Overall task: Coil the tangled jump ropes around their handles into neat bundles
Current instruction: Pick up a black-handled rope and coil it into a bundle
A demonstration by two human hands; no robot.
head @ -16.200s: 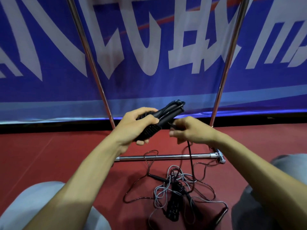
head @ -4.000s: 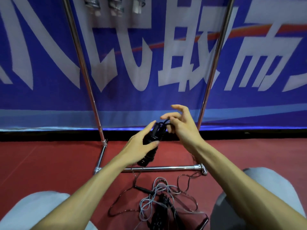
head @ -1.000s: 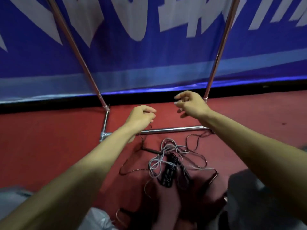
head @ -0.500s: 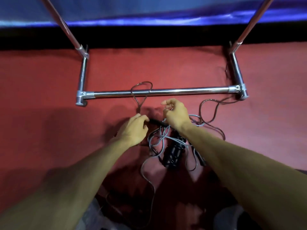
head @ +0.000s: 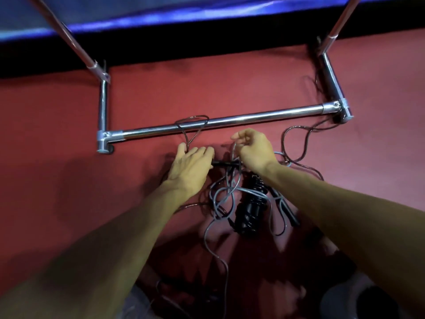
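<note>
A tangle of jump ropes lies on the red floor. A grey rope (head: pixel 226 195) loops through it, and a thin dark rope (head: pixel 192 125) runs up over the rack's bar. A black coiled bundle (head: pixel 251 209) sits in the middle, with a loose black handle (head: pixel 285 211) to its right. Another black handle (head: pixel 226 163) lies between my hands. My left hand (head: pixel 191 167) rests with straight fingers at that handle's left end, touching the dark rope's loop. My right hand (head: pixel 255 151) has curled fingers and pinches a strand of the grey rope, lifting it.
A chrome rack base (head: pixel 253 117) crosses the floor just beyond my hands, with side feet (head: pixel 102 111) and slanted uprights (head: pixel 331 72). A blue banner (head: pixel 161 17) hangs behind it. My knee (head: pixel 358 300) is at the bottom right.
The finished bundle held earlier is gone from my hands. Both hands have come down to the tangle on the floor; my right hand has taken hold of a grey strand.
</note>
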